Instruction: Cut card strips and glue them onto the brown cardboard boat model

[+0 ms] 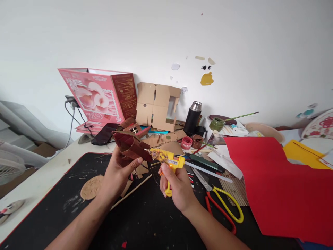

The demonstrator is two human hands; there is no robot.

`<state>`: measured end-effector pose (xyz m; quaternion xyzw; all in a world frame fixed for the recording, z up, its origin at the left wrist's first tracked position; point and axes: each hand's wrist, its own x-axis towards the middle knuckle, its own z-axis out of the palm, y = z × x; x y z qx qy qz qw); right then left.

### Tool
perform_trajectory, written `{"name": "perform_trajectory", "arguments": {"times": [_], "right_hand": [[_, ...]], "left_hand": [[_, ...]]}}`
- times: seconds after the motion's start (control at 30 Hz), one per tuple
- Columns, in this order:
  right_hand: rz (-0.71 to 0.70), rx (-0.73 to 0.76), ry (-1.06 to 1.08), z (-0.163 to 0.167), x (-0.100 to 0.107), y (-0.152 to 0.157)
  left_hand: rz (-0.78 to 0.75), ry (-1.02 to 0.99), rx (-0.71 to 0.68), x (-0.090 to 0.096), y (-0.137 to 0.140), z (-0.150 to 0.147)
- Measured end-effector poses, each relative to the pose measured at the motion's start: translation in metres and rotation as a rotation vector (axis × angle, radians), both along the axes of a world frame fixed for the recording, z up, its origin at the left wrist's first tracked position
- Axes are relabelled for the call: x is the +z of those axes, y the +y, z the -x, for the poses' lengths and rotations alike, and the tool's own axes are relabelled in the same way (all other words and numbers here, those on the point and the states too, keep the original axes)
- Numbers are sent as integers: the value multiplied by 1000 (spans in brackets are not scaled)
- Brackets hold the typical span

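Observation:
My left hand (121, 170) grips a dark red-brown cardboard piece (132, 146), folded like a small open box, its thumb along the lower edge. In my right hand (175, 184) is a yellow hot glue gun (166, 158), fingers wrapped round its handle. A small orange light glows on the gun, and a white glue stick (213, 172) sticks out of its back. The nozzle meets the right edge of the cardboard piece; whether they touch I cannot tell. Below the hands lies a thin wooden stick (131, 192) on the black mat (145, 222).
Scissors (221, 198) with red and yellow handles lie right of my right hand, near a large red sheet (283, 187). Behind stand a black thermos (193, 118), open paint jars (186, 142), a brown cardboard sheet (158, 104) and a pink box (97, 97). A phone (104, 134) lies left.

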<state>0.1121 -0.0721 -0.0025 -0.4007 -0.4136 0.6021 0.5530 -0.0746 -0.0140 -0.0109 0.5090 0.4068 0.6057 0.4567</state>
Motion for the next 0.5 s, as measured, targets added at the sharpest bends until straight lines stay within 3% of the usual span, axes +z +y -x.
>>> {"name": "perform_trajectory", "arguments": {"times": [0.5], "right_hand": [[-15, -7, -43, -1, 0, -1]], "left_hand": [[-12, -98, -16, 0, 0, -1]]}}
